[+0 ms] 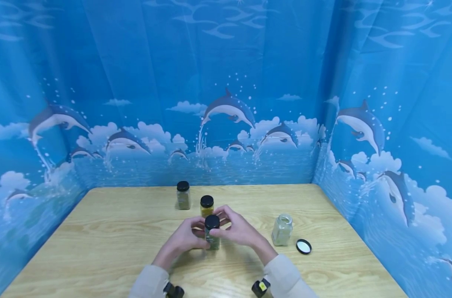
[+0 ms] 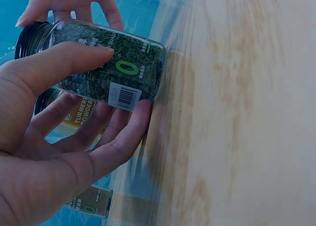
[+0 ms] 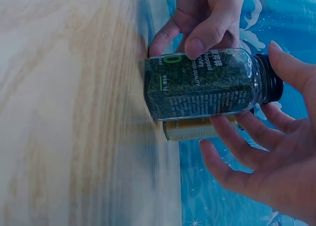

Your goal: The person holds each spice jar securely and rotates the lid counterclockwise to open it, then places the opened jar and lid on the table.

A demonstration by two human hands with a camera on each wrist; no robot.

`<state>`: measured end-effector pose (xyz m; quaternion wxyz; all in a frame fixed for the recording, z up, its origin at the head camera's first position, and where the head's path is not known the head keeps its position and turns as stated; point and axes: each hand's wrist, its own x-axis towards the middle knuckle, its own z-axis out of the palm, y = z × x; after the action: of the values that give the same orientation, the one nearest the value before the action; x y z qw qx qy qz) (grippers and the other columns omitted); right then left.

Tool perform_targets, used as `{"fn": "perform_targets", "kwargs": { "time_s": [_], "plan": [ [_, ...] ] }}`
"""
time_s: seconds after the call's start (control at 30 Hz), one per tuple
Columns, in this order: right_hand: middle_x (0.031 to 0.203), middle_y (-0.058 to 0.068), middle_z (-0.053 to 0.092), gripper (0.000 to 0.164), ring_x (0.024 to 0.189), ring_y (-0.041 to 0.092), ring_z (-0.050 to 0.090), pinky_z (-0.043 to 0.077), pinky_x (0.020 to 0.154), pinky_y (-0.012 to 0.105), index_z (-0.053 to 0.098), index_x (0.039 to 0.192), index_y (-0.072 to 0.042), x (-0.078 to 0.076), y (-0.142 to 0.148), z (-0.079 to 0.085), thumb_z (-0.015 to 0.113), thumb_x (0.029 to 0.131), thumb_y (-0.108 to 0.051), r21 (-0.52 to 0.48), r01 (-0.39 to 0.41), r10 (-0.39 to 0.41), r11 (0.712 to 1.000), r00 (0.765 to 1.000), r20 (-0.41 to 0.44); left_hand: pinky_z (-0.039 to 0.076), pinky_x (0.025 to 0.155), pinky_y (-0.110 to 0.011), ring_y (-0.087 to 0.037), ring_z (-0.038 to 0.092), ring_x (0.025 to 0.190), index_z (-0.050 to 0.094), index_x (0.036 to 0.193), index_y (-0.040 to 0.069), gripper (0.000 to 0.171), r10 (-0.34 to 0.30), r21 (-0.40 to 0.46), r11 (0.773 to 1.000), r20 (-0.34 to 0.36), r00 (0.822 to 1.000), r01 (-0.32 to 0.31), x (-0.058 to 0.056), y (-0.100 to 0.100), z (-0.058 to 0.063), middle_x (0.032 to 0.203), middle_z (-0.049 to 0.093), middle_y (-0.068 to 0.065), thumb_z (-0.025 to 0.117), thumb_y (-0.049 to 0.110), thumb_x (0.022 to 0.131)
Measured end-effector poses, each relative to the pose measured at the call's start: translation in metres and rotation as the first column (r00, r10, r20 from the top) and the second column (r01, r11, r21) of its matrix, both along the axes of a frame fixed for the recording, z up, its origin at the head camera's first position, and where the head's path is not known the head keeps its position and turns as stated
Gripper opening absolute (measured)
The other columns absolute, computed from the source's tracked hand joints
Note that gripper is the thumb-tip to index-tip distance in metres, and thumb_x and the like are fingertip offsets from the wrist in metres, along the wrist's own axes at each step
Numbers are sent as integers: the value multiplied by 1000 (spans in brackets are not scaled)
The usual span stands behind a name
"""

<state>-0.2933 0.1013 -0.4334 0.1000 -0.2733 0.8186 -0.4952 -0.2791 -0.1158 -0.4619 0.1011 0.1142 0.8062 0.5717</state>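
A square glass jar of chopped parsley (image 2: pixel 94 53) with a black lid stands upright, low over the table or on it, between both hands. My left hand (image 1: pixel 186 236) grips the jar's body, its thumb across the label and the fingers behind. The right hand (image 1: pixel 238 227) has its thumb and index finger at the black lid (image 3: pixel 269 79), the other fingers loosely bent beside the jar. Just behind stands a turmeric powder jar (image 1: pixel 207 202), black-lidded and partly hidden by the hands and the parsley jar.
Farther back on the wooden table (image 1: pixel 110 231) is another black-lidded jar (image 1: pixel 183 196) with brownish contents. On the right stands an open glass jar (image 1: pixel 282 230), its black lid (image 1: pixel 303 247) lying beside it with the pale inside up. A blue dolphin-print curtain (image 1: pixel 166 82) surrounds the table.
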Motion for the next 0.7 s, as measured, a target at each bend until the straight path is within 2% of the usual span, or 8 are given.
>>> {"fn": "perform_targets", "kwargs": {
  "time_s": [0.13,0.27,0.43,0.63,0.7],
  "plan": [
    [122,9,68,46,113,22,65,58,86,31,55,129,-11,0,-2,-2,78,92,-28,-3,33,-33,999,999,-7,62,94,-46,-28,71,108,68,122,6,60,3,2,1000,6,1000,-3,0,0,0,120,69,-13,87,-4,66],
    [122,9,68,41,111,22,65,59,87,32,58,127,-11,0,-2,-2,76,94,-25,-9,28,-28,1000,999,-15,61,95,-46,-27,71,108,68,122,7,60,12,-10,1000,9,1000,-12,0,1,0,120,70,-12,88,-3,66],
    [127,11,68,39,113,25,66,61,93,41,60,134,-10,-1,0,0,71,98,-19,-13,-16,16,1000,1000,-22,62,94,-47,-28,71,108,68,123,7,63,19,-9,1000,5,1000,-19,0,1,0,120,69,-13,88,-4,65],
    [133,13,67,42,116,28,67,62,92,33,58,142,-10,-3,4,0,65,101,-16,16,-69,69,998,997,-40,63,92,-46,-29,71,108,67,124,6,64,10,3,1000,2,1000,-10,0,1,0,120,69,-14,87,-5,64],
    [134,13,67,43,117,30,67,61,92,34,57,143,-9,-4,5,0,64,102,-16,20,-79,80,997,996,-46,63,91,-46,-29,71,108,67,124,6,64,8,6,1000,3,1000,-8,0,1,-1,120,69,-14,87,-6,65]
  ]
}}
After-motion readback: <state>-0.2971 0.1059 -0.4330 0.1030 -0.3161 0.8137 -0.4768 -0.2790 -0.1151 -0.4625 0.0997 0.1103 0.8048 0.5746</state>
